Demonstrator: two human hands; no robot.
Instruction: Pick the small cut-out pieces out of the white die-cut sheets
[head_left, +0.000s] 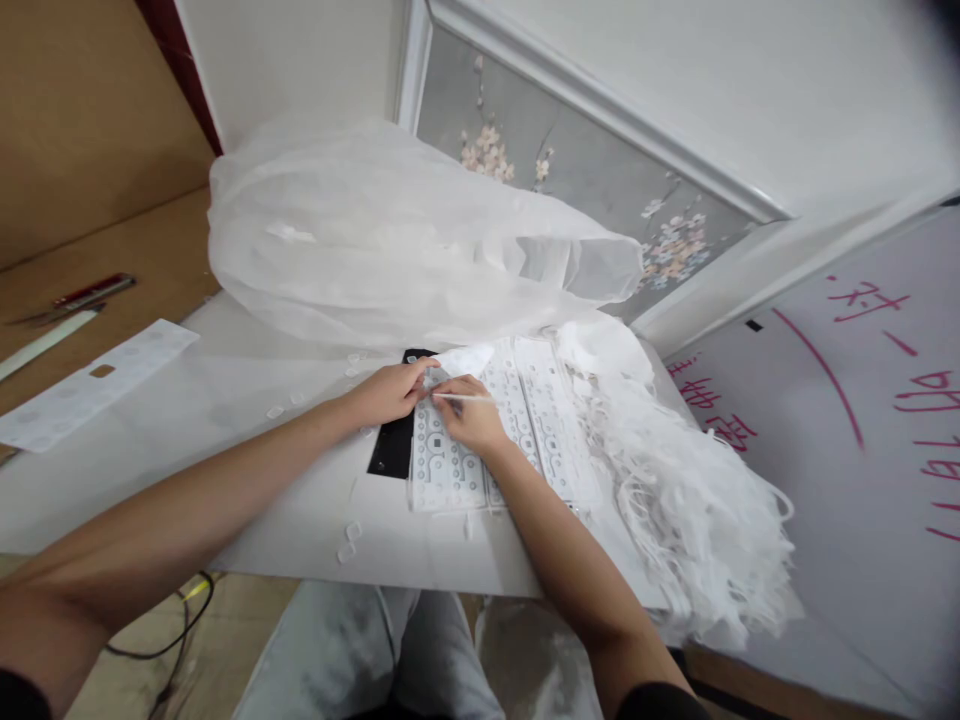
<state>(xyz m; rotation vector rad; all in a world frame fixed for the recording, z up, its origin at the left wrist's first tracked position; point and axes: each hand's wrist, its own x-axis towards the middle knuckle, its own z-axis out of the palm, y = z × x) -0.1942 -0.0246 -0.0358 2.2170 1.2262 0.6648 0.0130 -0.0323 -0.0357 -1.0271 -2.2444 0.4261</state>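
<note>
A clear sheet (450, 470) printed with grey rings, dots and curved outlines lies on the white table, partly over a black plate (390, 450). My left hand (390, 390) is at its upper left corner, fingertips closed together against it. What they pinch, if anything, is too small to make out. My right hand (472, 418) is closed around a thin white pen-like stick (469, 398), whose left end reaches close to my left fingertips. A loose white piece of film (469, 358) rises just behind both hands. More printed sheets (547, 420) lie side by side to the right.
A large translucent plastic bag (390, 240) lies behind the sheets. White shredded strips (682, 500) are heaped at right, hanging over the table edge. Small clear pieces (349, 542) are scattered about. A dotted white strip (97, 385) and a red-handled cutter (94, 290) lie at left.
</note>
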